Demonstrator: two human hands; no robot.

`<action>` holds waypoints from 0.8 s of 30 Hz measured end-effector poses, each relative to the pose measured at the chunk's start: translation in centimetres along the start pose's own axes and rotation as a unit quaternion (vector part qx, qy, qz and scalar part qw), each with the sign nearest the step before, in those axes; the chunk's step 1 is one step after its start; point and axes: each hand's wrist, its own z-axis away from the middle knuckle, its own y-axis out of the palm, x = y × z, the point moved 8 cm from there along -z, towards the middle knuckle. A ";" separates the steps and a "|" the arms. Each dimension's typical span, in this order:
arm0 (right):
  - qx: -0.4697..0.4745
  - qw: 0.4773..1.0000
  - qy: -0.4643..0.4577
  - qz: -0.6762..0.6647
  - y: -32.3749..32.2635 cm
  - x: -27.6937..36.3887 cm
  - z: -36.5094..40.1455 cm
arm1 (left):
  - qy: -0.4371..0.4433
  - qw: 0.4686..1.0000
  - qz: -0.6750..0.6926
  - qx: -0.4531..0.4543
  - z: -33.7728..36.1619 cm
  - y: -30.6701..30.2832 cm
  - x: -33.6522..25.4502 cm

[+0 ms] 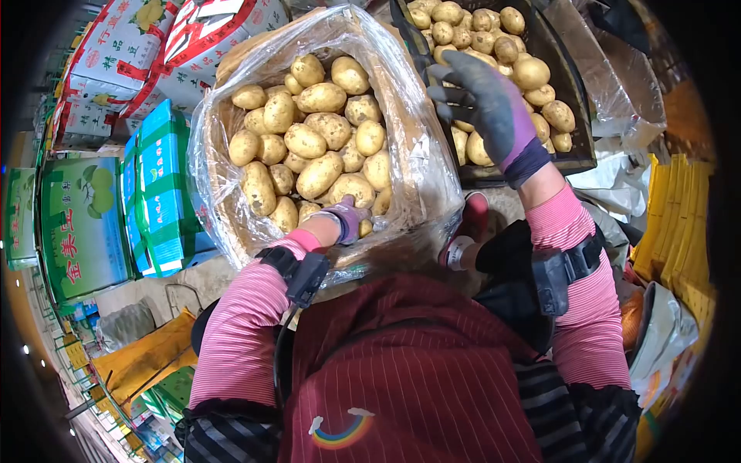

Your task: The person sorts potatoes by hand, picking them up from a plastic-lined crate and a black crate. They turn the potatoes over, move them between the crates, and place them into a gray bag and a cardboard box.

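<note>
My left hand (349, 219), in a purple glove, is down at the near edge of a plastic-lined cardboard box (421, 147). Its fingers are curled, and part of a small potato (366, 228) shows against them. Large potatoes (319, 175) with specks of soil fill the box around and beyond it. My right hand (486, 108), in a purple glove with dark grey fingers and palm, hovers over the left side of a black crate (577, 92). The fingers are spread and hold nothing. Smaller potatoes (531, 73) lie in this crate, some hidden behind the hand.
Blue cartons with green tape (158, 181), a green carton (85, 224) and white-and-red cartons (116, 62) stand at the left. Another plastic-lined box (617, 85) sits at the upper right. Yellow folded material (671, 216) and sacks lie along the right side. A red shoe (475, 212) is between box and crate.
</note>
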 end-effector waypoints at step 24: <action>0.070 0.964 -0.123 0.226 4.6 0.1 2.0 | 0.188 0.968 0.148 -0.079 -5.1 4.1 1.3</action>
